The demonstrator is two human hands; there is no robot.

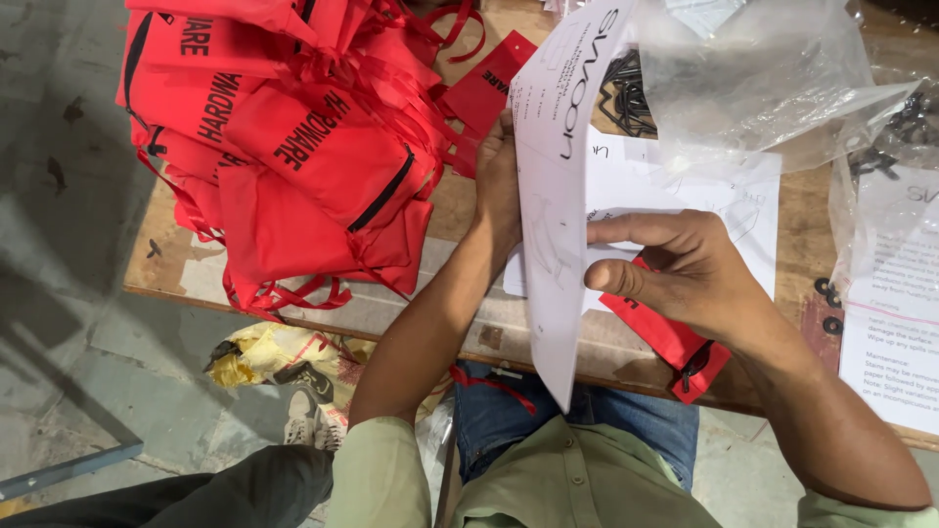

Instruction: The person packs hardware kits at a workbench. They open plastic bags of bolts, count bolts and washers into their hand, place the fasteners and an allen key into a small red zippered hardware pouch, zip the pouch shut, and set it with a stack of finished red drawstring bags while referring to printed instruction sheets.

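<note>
My left hand grips the far edge of a white printed paper sheet that stands folded on edge over the wooden table. My right hand pinches the same sheet from the right, thumb and forefinger on its fold, and also holds a flat red fabric pouch with a black zip underneath. More white sheets lie flat beneath my hands.
A heap of red zip pouches with ribbon ties covers the table's left. Clear plastic bags holding black metal hardware sit at the back right. Another printed sheet lies far right. A yellow bag and a shoe lie on the floor.
</note>
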